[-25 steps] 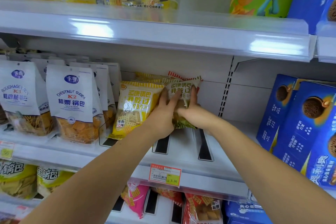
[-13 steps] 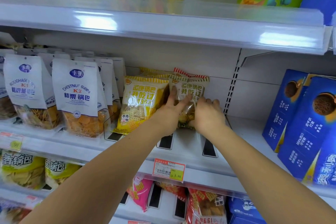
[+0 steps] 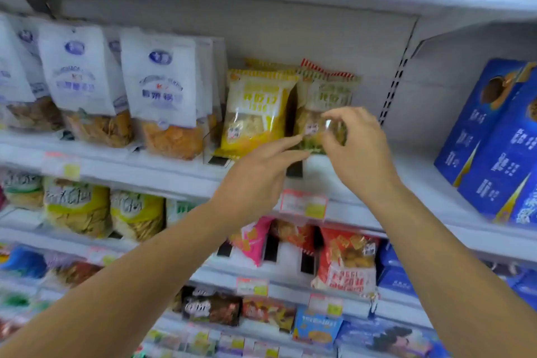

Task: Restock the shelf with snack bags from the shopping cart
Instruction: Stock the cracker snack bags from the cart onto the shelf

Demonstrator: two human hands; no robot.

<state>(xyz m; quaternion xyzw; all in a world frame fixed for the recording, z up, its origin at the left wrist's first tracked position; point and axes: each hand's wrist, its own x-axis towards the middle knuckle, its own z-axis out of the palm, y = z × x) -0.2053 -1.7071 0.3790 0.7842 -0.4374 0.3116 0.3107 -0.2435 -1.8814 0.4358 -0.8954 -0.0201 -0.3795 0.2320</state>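
A green snack bag (image 3: 329, 94) stands upright on the middle shelf (image 3: 418, 180), right of a yellow snack bag (image 3: 257, 107) of the same kind. More bags with red-striped tops stand behind them. My right hand (image 3: 359, 151) has its thumb and fingers curled on the green bag's lower right part and seems to pinch it. Straight fingers of my left hand (image 3: 255, 180) reach the bag's bottom left edge. The picture is blurred by motion. No shopping cart shows.
White stand-up snack pouches (image 3: 158, 90) fill the shelf to the left. Blue biscuit boxes (image 3: 494, 136) stand at the right, with a bare stretch of shelf between them and the green bag. Lower shelves hold mixed snack bags (image 3: 345, 261) and price tags (image 3: 303, 203).
My view has dropped and come closer. Both hands slid down from the green bag's upper part to its lower edge, and my left hand let go and straightened its fingers.
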